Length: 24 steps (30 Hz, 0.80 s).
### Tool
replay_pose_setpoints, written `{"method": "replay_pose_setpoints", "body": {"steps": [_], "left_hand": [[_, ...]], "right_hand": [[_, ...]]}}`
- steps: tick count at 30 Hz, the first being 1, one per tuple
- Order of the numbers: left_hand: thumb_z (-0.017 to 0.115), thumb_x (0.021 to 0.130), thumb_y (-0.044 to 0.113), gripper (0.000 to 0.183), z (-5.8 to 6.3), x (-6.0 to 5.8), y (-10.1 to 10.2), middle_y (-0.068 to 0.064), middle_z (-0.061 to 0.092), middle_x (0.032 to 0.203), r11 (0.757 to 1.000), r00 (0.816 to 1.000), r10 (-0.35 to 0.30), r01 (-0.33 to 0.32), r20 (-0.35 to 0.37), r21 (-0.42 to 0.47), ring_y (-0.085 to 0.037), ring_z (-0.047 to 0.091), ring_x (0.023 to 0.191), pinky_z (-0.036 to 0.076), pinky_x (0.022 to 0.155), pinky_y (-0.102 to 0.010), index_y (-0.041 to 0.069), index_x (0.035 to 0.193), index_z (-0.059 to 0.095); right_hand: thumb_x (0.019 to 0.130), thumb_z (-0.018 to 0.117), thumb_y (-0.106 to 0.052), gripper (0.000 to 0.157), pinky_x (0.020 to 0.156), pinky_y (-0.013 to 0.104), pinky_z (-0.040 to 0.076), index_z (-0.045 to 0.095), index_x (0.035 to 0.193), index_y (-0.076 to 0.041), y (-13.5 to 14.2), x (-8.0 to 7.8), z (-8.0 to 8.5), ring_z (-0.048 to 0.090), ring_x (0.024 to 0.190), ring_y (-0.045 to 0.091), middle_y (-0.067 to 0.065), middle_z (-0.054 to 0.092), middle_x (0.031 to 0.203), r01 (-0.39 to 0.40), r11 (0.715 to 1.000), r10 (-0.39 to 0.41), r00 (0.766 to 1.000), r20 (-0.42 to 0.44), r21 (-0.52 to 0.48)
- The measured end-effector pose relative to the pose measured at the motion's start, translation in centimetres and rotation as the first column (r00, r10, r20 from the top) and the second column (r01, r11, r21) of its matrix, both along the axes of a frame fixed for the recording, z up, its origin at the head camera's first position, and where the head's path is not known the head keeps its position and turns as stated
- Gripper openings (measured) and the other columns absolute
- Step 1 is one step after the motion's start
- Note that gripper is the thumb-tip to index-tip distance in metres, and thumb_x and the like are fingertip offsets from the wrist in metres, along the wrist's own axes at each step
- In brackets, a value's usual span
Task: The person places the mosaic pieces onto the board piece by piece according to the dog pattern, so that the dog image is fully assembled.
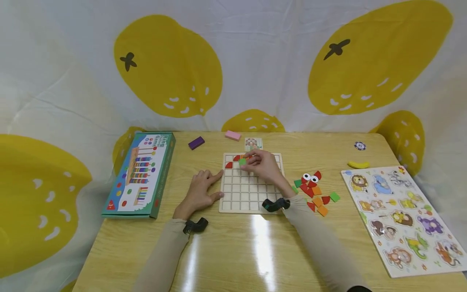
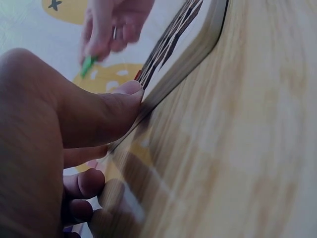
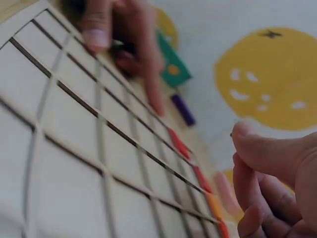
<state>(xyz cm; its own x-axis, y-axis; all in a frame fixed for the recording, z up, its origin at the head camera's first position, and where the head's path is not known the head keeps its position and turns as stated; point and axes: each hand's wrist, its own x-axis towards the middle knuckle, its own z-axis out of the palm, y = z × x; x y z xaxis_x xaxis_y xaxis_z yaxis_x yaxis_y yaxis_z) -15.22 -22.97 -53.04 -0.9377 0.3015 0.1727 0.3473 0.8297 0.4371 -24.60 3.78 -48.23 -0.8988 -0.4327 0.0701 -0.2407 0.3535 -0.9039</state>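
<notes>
A wooden grid board [image 1: 236, 206] lies flat on the table. My left hand [image 1: 198, 189] rests at its left side, thumb and index finger touching the edge; in the left wrist view the thumb [image 2: 111, 111] presses against the rim. Above the upper rows, my right hand [image 1: 265, 166] pinches a green square tile [image 1: 242, 162] between thumb and fingers. In the right wrist view that tile is almost wholly hidden. Red quarter-round tiles [image 1: 229, 165] and an orange one sit in cells near the top of the board, partly covered by the right hand.
Right of the board lie loose red, orange and green tiles [image 1: 322, 210] with eye pieces. A pattern card [image 1: 253, 144], pink block [image 1: 232, 135] and purple block [image 1: 196, 142] lie behind. A game box [image 1: 136, 174] is left; an animal puzzle [image 1: 392, 202] and banana piece [image 1: 358, 165] are right.
</notes>
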Motion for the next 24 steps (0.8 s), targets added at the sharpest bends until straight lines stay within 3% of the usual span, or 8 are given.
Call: {"method": "replay_pose_setpoints", "body": {"steps": [5, 10, 20, 24], "left_hand": [[0.070, 0.084, 0.047, 0.073, -0.2, -0.1, 0.0, 0.001, 0.040, 0.089, 1.000, 1.000, -0.002, 0.002, -0.003, -0.011, -0.017, 0.031, 0.079, 0.023, 0.073, -0.034, 0.022, 0.149, 0.047], [0.069, 0.085, 0.049, 0.072, 0.0, -0.1, 0.0, 0.000, 0.040, 0.087, 1.000, 1.000, -0.010, 0.010, -0.006, -0.014, -0.018, 0.031, 0.079, 0.022, 0.072, -0.034, 0.022, 0.149, 0.047], [0.068, 0.085, 0.049, 0.073, 0.0, -0.2, 0.1, 0.000, 0.042, 0.087, 1.000, 1.000, -0.017, 0.017, -0.006, -0.006, -0.019, 0.032, 0.078, 0.023, 0.072, -0.035, 0.021, 0.148, 0.047], [0.069, 0.084, 0.049, 0.073, -0.1, -0.1, 0.1, 0.001, 0.042, 0.088, 1.000, 1.000, -0.005, 0.005, -0.002, -0.020, -0.018, 0.031, 0.079, 0.023, 0.072, -0.034, 0.022, 0.149, 0.047]], "right_hand": [[0.076, 0.087, -0.025, 0.036, 0.066, 0.028, 0.053, 0.073, 0.105, -0.009, -3.9, 0.3, -1.8, 0.067, 0.069, 0.008, -0.002, 0.072, 0.080, -0.012, 0.993, 0.024, 0.994, -0.106, 0.117], [0.073, 0.089, -0.028, 0.034, 0.061, 0.028, 0.048, 0.074, 0.098, -0.011, -5.0, 0.7, -2.0, 0.060, 0.061, 0.008, -0.008, 0.065, 0.070, -0.005, 0.969, 0.050, 0.983, -0.175, 0.247], [0.081, 0.083, -0.025, 0.019, 0.061, 0.027, 0.048, 0.078, 0.095, -0.013, -5.0, 0.9, -2.1, 0.060, 0.063, 0.006, -0.008, 0.067, 0.073, -0.019, 0.961, 0.079, 0.975, -0.207, 0.277], [0.080, 0.083, -0.026, 0.020, 0.061, 0.027, 0.048, 0.078, 0.095, -0.014, -5.1, 0.9, -2.1, 0.060, 0.064, 0.006, -0.009, 0.067, 0.073, -0.033, 0.962, 0.093, 0.973, -0.211, 0.271]]}}
